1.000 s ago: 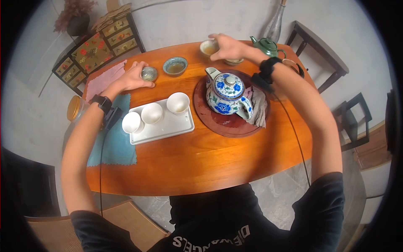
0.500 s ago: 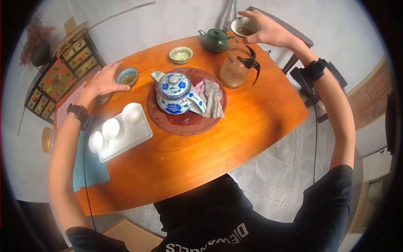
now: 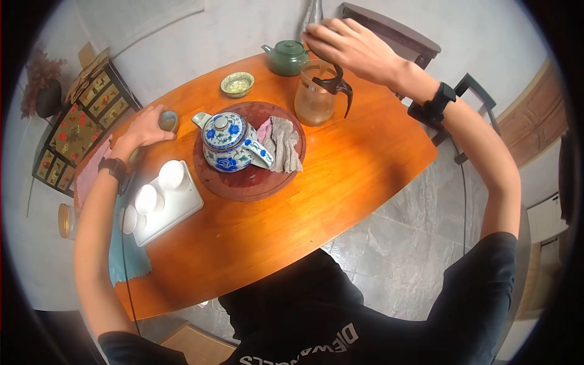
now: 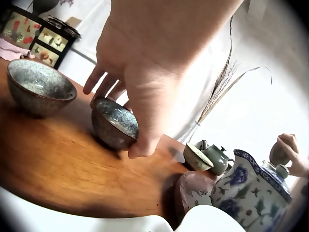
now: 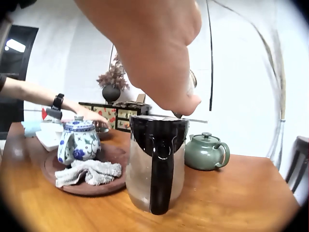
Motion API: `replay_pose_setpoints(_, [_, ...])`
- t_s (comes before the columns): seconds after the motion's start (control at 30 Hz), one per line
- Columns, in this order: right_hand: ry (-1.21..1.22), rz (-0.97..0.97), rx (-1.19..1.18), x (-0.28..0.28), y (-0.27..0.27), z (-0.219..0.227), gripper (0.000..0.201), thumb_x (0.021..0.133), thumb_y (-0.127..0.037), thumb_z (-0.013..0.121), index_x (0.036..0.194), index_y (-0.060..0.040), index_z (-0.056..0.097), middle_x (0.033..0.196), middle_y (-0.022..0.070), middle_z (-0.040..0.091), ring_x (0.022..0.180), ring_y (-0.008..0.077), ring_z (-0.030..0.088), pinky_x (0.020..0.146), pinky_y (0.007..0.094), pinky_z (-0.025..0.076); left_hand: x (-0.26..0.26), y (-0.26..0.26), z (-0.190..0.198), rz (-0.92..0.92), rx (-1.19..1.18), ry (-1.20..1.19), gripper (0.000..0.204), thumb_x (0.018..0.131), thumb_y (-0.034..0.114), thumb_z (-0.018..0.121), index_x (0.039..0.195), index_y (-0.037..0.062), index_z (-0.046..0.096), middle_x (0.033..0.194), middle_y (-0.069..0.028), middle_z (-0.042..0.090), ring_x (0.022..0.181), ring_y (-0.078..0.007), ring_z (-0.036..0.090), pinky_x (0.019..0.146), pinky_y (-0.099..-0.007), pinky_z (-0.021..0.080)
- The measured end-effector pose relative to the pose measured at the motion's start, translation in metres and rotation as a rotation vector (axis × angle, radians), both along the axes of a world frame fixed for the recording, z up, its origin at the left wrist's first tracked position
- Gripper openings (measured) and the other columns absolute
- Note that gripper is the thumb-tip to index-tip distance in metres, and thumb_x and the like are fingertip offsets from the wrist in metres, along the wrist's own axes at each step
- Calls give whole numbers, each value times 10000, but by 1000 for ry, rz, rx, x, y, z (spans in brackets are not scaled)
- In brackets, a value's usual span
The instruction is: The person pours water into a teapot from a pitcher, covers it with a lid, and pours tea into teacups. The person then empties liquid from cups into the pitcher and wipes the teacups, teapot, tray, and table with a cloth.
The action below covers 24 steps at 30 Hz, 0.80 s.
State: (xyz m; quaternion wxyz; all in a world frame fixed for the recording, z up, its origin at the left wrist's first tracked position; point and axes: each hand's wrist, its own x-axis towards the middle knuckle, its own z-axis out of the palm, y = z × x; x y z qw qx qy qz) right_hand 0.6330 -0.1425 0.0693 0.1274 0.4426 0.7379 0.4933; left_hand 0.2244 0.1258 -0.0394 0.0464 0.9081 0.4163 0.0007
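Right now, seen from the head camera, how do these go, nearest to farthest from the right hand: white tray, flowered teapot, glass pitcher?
1. Glass pitcher, beneath the right hand.
2. Flowered teapot, left of the pitcher, on the round board.
3. White tray, farther left, under white cups.

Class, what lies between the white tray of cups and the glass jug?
The round board, bearing the floral teapot and crumpled grey cloth; the head view shows it.

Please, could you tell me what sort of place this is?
It looks like a tea room, perhaps in a home: a blue-and-white teapot, a green teapot and small bowls are on a wooden table, and a painted drawer chest stands nearby.
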Motion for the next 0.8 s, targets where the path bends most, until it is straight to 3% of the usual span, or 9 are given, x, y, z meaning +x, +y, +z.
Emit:
replay_pose_setpoints(0.2, [-204, 35, -8, -2, -4, -2, 683, 809, -108, 671, 1468, -72, 493, 1412, 19, 478, 1259, 193, 488, 954, 297, 457, 5, 1, 22, 9, 37, 14, 834, 653, 385, 788, 1376, 55, 538, 1345, -221, 571, 1262, -379, 555, 1076, -442, 459])
replay_pose_setpoints(0.27, [210, -61, -82, 2, -6, 1, 716, 802, -113, 715, 1472, -32, 480, 1417, 74, 489, 1284, 251, 498, 983, 336, 469, 13, 10, 34, -98, 64, -97, 828, 652, 387, 791, 1363, 45, 540, 1327, -246, 571, 1240, -391, 565, 1072, -435, 461])
replay_pose_setpoints(0.3, [214, -61, -75, 9, -5, -1, 716, 802, -113, 715, 1472, -32, 480, 1417, 74, 489, 1284, 251, 498, 983, 336, 469, 23, 0, 48, -120, 78, -124, 837, 657, 396, 796, 1365, 33, 534, 1310, -267, 572, 1219, -398, 571, 1064, -431, 463])
replay_pose_setpoints(0.37, [865, -45, -93, 26, -3, -12, 795, 754, -175, 785, 1451, 33, 466, 1375, 182, 511, 1269, 327, 528, 1047, 373, 464, 48, -17, 71, -150, 74, -147, 814, 676, 389, 787, 1360, 25, 536, 1314, -257, 569, 1234, -385, 561, 1075, -428, 450])
replay_pose_setpoints(0.4, [869, -43, -86, 26, -10, -13, 795, 754, -175, 785, 1451, 33, 466, 1375, 182, 511, 1269, 327, 528, 1047, 373, 464, 63, -24, 80, -180, 63, -176, 791, 696, 382, 777, 1355, 18, 537, 1318, -247, 566, 1249, -372, 551, 1087, -424, 436])
replay_pose_setpoints(0.47, [1375, -161, 22, 17, -28, -16, 872, 729, -279, 803, 1447, 70, 453, 1363, 281, 501, 1278, 379, 536, 1092, 383, 446, 92, -39, 93, -241, 65, -202, 789, 703, 392, 769, 1359, 19, 538, 1319, -249, 563, 1250, -371, 548, 1089, -425, 433])
replay_pose_setpoints(0.53, [1486, -201, 69, 15, -47, -27, 904, 721, -327, 810, 1454, 61, 451, 1353, 290, 513, 1278, 362, 550, 1092, 386, 446, 122, -53, 102, -304, 64, -225, 788, 711, 403, 761, 1363, 20, 538, 1321, -250, 561, 1252, -370, 546, 1090, -426, 431])
replay_pose_setpoints(0.7, [1965, 71, -30, 1, -102, -64, 904, 700, -244, 852, 1465, 23, 451, 1413, 259, 528, 1319, 312, 534, 1111, 379, 426, 190, -94, 119, -468, 18, -250, 822, 699, 433, 762, 1371, 13, 542, 1265, -243, 581, 1229, -364, 556, 1073, -427, 441])
replay_pose_setpoints(0.8, [1953, 4, -97, -13, -134, -77, 931, 713, -218, 840, 1505, -10, 397, 1413, 249, 519, 1335, 324, 515, 1127, 401, 411, 220, -105, 121, -511, 75, -202, 841, 691, 446, 767, 1376, 12, 541, 1246, -238, 585, 1206, -359, 562, 1057, -425, 452])
